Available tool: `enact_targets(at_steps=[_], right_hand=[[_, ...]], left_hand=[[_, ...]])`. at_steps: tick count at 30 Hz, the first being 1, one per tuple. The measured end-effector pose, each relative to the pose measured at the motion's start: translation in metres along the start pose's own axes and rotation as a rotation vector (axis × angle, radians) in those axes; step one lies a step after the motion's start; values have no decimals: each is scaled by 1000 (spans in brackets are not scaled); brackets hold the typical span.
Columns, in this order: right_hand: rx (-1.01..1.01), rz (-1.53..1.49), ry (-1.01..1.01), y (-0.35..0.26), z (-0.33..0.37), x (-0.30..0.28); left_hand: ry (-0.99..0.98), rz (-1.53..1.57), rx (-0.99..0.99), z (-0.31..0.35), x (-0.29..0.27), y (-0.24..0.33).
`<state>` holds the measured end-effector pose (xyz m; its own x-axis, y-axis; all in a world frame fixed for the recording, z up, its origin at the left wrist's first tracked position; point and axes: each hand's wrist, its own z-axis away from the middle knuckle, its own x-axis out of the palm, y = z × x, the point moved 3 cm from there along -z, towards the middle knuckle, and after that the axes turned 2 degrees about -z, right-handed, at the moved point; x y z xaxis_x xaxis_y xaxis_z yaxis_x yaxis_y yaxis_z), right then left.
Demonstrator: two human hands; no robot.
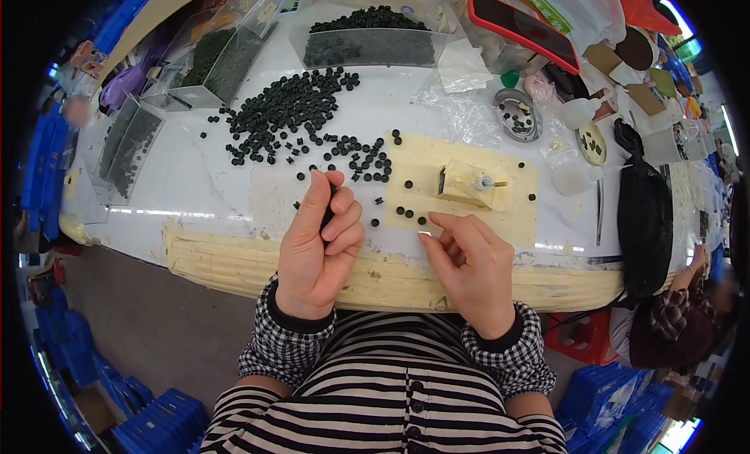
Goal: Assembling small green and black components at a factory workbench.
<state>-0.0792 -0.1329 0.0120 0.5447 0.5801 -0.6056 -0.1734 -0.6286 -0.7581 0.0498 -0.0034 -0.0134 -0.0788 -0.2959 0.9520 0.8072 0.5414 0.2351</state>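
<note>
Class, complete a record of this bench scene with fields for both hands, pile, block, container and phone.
Left hand: curled around something dark, mostly hidden
Right hand: thumb and forefinger apart, near small black parts
Pile: black parts, beyond left hand
Block: yellowish, on yellow sheet
Container: clear, holding dark parts
Phone: red-edged, upper right

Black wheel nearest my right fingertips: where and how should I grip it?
Probably pinch the black wheel across its round rim, thumb and forefinger on opposite edges. Come from the near right: two similar wheels lie on its far-left side, while the right hand already faces it from the right, thumb and forefinger apart.
</note>
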Motion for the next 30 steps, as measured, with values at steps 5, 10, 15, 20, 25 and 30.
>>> enact_targets(at_steps=[5,10,15,20,25,30], right_hand=[[-24,-23,42,2,1,1],[-86,23,10,4,2,2],[-124,54,4,1,3,5],[-128,54,20,-1,1,6],[-168,39,58,3,0,9],[-260,201,39,3,1,14]], left_hand=[[11,-56,4,1,0,1],[33,-69,17,1,0,1],[33,-90,42,1,-2,2],[36,-80,60,-5,-1,4],[31,-135,87,-9,-3,4],[-9,-191,50,-7,-1,1]])
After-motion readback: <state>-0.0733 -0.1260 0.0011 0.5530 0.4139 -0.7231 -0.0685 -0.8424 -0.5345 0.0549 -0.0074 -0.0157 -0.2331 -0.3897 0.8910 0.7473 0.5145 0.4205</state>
